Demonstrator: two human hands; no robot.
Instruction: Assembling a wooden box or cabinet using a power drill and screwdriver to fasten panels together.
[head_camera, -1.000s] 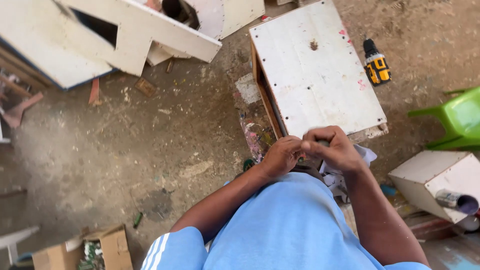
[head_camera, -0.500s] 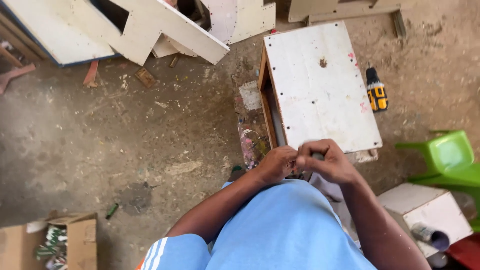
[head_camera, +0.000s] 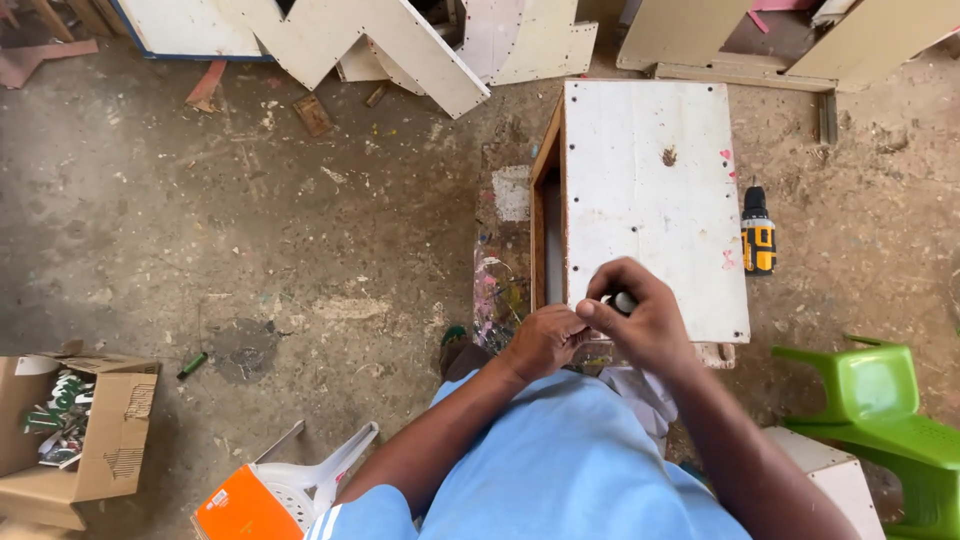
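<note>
A small dark-and-pale piece (head_camera: 622, 300) sits pinched in the right hand (head_camera: 645, 325), just over the near edge of the white box (head_camera: 650, 190); too much of it is hidden to say what it is. It looks light and hard, the sort of thing that slips from fingertips, so a pinch near its middle seems the safest hold. The right grip is closed on it, thumb against curled fingers. The left hand (head_camera: 545, 340) is bunched just beside it, near the box's near-left corner, its fingers drawn together, though I cannot tell whether they hold anything. A drill (head_camera: 758, 235) lies on the floor right of the box, a green chair (head_camera: 880, 400) nearer, and a carton (head_camera: 75, 430) well off to the left.
</note>
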